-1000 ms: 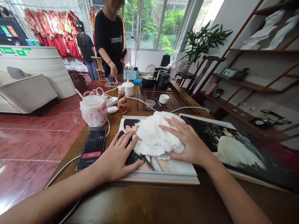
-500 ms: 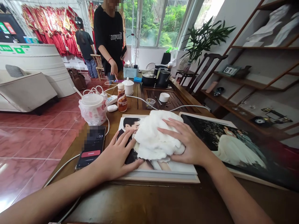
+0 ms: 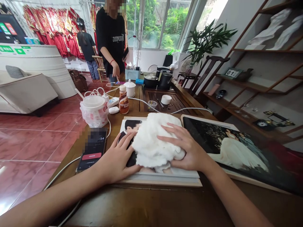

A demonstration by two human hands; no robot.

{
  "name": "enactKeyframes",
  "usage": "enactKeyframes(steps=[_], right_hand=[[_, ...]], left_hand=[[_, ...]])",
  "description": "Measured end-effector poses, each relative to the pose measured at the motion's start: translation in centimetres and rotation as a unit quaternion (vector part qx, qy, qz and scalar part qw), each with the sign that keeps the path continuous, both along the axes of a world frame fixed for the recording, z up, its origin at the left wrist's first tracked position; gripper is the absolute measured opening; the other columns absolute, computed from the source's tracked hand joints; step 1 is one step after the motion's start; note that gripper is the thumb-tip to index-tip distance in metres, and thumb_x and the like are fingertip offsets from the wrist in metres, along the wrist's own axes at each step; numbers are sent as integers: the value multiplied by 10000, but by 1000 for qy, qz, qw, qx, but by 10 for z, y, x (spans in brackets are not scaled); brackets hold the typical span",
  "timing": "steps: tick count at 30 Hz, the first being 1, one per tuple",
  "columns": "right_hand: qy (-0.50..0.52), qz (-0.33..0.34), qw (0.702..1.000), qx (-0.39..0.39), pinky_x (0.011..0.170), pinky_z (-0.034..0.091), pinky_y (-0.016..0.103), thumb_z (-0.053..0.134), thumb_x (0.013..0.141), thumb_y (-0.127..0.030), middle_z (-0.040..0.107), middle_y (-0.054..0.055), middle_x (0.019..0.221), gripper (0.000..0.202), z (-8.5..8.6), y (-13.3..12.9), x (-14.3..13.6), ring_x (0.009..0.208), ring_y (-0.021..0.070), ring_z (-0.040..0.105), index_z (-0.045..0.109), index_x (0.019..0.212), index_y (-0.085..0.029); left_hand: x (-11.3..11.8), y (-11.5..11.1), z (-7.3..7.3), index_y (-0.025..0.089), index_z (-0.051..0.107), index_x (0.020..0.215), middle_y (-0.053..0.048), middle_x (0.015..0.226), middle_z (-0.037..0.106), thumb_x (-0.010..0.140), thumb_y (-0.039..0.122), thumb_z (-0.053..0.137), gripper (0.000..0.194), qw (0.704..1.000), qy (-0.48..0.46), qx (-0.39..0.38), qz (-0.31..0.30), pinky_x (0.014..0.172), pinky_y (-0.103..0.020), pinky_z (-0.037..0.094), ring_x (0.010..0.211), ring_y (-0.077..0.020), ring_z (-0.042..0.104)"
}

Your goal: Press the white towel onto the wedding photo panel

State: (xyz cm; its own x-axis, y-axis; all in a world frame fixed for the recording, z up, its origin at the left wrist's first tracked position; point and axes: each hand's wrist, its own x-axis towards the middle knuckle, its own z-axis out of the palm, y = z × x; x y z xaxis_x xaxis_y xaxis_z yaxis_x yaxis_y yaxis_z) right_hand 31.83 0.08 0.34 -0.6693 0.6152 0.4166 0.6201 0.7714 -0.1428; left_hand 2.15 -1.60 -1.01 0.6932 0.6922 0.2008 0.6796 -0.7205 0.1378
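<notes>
A bunched white fluffy cloth lies on a framed photo print and covers much of its picture. My right hand rests on the cloth's right side, fingers spread over its top and thumb at its lower edge, gripping it. Flat on the left part of the print is my left hand, fingers spread and holding nothing, beside the cloth's left edge. To the right lies a second framed photo showing a white gown on a dark ground.
A phone, a bagged cup, a brown bottle and a white lidded cup stand on the left. Cables cross the wooden table. A person stands at the far end near pots; another is behind.
My right hand and the white cloth have shifted slightly left and toward me over the print. My left hand stays almost where it was.
</notes>
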Motion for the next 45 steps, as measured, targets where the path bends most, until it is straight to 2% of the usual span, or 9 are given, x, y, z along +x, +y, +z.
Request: enactKeyframes(steps=[4, 10, 15, 17, 22, 29, 35, 41, 45], right_hand=[[-12, 41, 999, -16, 1106, 286, 558, 765, 665, -373, 384, 60, 1518, 746, -1, -5, -9, 1391, 374, 336, 519, 1367, -323], [12, -34, 999, -5, 1089, 323, 553, 724, 674, -240, 449, 57, 1472, 715, -3, 5, 10, 1377, 348, 368, 523, 1355, -323], [5, 45, 999, -17, 1117, 288, 558, 741, 665, -265, 434, 69, 1487, 723, -2, -5, -6, 1405, 359, 320, 525, 1355, -295], [4, 52, 998, -22, 1109, 303, 543, 730, 674, -262, 449, 68, 1478, 700, -2, -6, -8, 1397, 350, 341, 533, 1344, -294], [26, 0, 1000, -13, 1091, 337, 548, 701, 676, -225, 505, 61, 1433, 678, -4, 2, 5, 1355, 351, 408, 539, 1330, -297], [31, 59, 998, -19, 1101, 358, 538, 713, 700, -219, 530, 85, 1405, 604, -5, -3, -3, 1368, 346, 391, 576, 1288, -253], [90, 39, 995, 10, 1017, 461, 509, 693, 753, -190, 644, 71, 1234, 455, -5, 4, 6, 1253, 318, 526, 628, 1193, -281], [71, 66, 995, 23, 1008, 467, 508, 687, 756, -184, 645, 83, 1235, 419, -5, 0, -2, 1237, 320, 534, 635, 1166, -256], [79, 40, 996, 23, 978, 487, 499, 682, 760, -173, 657, 82, 1187, 383, -5, 4, 5, 1213, 315, 548, 641, 1133, -251]], left_hand=[[-2, 2, -3, 230, 478, 1415, -127, 1545, 317, 852, 396, 598, 599, 1000, -2, 2, -13, 1165, -574, 152, 1433, -360, 234], [2, 0, -1, 161, 424, 1440, -155, 1561, 283, 941, 505, 502, 611, 1000, -12, 7, 6, 1166, -559, 165, 1443, -335, 223], [-1, 2, -4, 194, 466, 1424, -154, 1544, 312, 842, 421, 614, 642, 1000, 6, -4, -10, 1159, -583, 163, 1434, -378, 224], [-1, 3, -5, 210, 478, 1420, -139, 1542, 321, 821, 387, 623, 642, 1000, 9, -5, -12, 1165, -583, 146, 1434, -383, 217], [2, 3, -5, 142, 435, 1437, -159, 1535, 334, 913, 477, 531, 629, 1000, -9, 9, 4, 1166, -565, 174, 1436, -352, 233], [0, 4, -5, 214, 468, 1431, -139, 1535, 334, 848, 445, 607, 643, 1000, 4, -2, -18, 1156, -596, 165, 1429, -388, 231], [2, 2, -3, 142, 387, 1466, -161, 1538, 330, 931, 518, 505, 665, 1000, -15, 9, 8, 1163, -564, 181, 1435, -345, 239], [-1, 3, -4, 179, 461, 1428, -145, 1524, 353, 866, 491, 584, 654, 1000, 1, -5, -8, 1168, -565, 163, 1435, -366, 227], [1, 1, -3, 138, 414, 1449, -160, 1536, 334, 934, 535, 491, 655, 1000, -3, 4, 10, 1169, -551, 167, 1440, -338, 229]])
